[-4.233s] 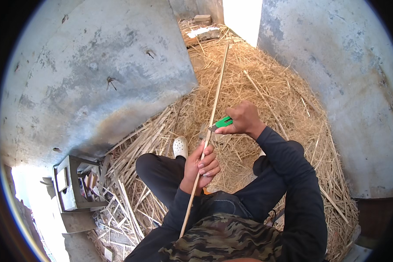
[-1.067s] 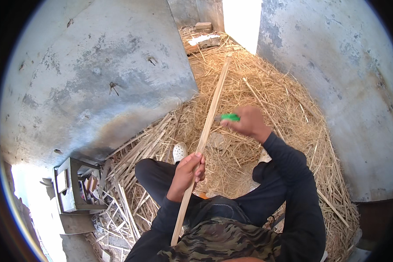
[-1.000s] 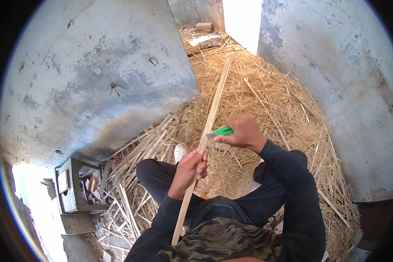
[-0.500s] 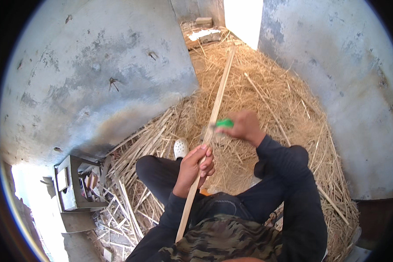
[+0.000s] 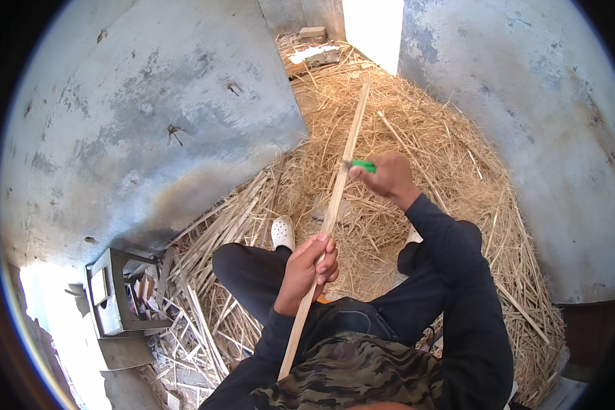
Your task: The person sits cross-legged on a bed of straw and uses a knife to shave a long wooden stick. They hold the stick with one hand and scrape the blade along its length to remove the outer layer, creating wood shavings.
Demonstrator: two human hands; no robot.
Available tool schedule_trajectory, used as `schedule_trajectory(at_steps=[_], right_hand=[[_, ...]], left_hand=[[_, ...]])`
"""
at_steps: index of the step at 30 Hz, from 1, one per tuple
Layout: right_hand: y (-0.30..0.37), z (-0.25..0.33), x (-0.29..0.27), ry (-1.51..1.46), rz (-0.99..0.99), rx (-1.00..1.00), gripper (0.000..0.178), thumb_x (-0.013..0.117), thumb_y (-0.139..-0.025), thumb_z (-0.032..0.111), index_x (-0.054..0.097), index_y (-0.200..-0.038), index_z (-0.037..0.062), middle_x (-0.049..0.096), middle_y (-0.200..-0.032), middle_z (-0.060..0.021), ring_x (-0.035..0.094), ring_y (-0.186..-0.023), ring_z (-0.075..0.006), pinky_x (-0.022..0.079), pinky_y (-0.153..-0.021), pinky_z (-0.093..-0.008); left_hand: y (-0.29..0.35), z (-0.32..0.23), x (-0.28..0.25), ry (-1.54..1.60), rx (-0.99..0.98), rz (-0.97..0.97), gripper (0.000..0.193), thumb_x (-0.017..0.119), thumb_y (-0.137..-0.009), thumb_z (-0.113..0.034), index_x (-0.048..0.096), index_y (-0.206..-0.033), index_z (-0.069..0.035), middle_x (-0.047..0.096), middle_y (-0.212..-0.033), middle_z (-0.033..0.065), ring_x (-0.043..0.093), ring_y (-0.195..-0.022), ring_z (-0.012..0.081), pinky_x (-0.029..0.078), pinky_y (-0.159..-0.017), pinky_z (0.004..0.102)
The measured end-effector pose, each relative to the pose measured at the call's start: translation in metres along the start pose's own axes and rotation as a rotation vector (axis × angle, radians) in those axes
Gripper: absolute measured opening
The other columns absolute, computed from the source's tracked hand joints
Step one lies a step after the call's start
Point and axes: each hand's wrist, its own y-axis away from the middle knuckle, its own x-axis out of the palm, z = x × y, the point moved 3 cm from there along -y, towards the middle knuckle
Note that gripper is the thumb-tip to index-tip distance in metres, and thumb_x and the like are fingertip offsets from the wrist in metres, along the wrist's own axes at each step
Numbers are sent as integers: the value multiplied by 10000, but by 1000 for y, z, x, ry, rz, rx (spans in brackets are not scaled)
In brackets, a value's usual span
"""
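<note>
A long, pale wooden strip [image 5: 333, 202] slants from beside my lap up and away over the straw. My left hand [image 5: 309, 268] is wrapped round it below the middle, thumb on top. Further up, my right hand [image 5: 391, 175] grips a small green-handled tool [image 5: 363, 166]. The tool's short, dark head meets the strip's right edge; its exact shape is too small to make out. The strip's near end lies against my left side, by the camouflage cloth [image 5: 362, 365] over my lap.
Loose straw and shavings [image 5: 417, 143] cover the floor, with split strips [image 5: 229, 215] piled at the left. A small open cabinet [image 5: 119, 294] stands low on the left. Worn grey walls [image 5: 164, 89] flank me on both sides. A white clog [image 5: 283, 233] shows beyond my left knee.
My right hand and the green-handled tool have moved up along the strip, away from my left hand. The left hand keeps its hold, barely shifted.
</note>
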Motion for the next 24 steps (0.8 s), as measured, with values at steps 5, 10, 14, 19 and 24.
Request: schedule_trajectory(at_steps=[5,10,14,19,24], right_hand=[[-28,-63,-2,74,-51,181,834,238,-794,883,462,-479,144,333,-436,22,358,-380,-135,273,-365,-334],[-44,-148,-33,103,-119,443,833,208,-797,884,380,-489,129,370,-485,7,356,-410,-137,255,-382,-336],[-45,-172,-37,124,3,603,758,295,-862,796,420,-523,130,385,-512,16,375,-450,-126,290,-428,-330],[-31,-82,-14,-145,-11,152,718,403,-867,759,484,-540,125,372,-484,25,354,-436,-125,291,-425,-328],[18,47,-32,-72,37,-278,687,552,-761,771,593,-561,115,493,-451,-40,515,-403,-190,383,-414,-365]], left_hand=[[9,10,6,-55,-29,27,249,402,-1033,-281,446,-880,-90,374,-556,-45,320,-413,57,320,-479,211],[52,34,4,-165,-128,55,266,408,-1036,-312,454,-892,-93,383,-563,-47,343,-428,56,352,-473,194],[72,31,-3,-284,-102,31,289,409,-1037,-322,483,-899,-79,412,-566,-38,373,-447,51,342,-443,178],[34,4,-25,-347,69,-117,253,438,-1021,-282,493,-882,-78,407,-547,-37,348,-410,61,312,-424,191],[2,-18,-15,-331,80,-114,269,439,-1021,-306,490,-888,-78,404,-555,-31,342,-418,64,304,-434,194]])
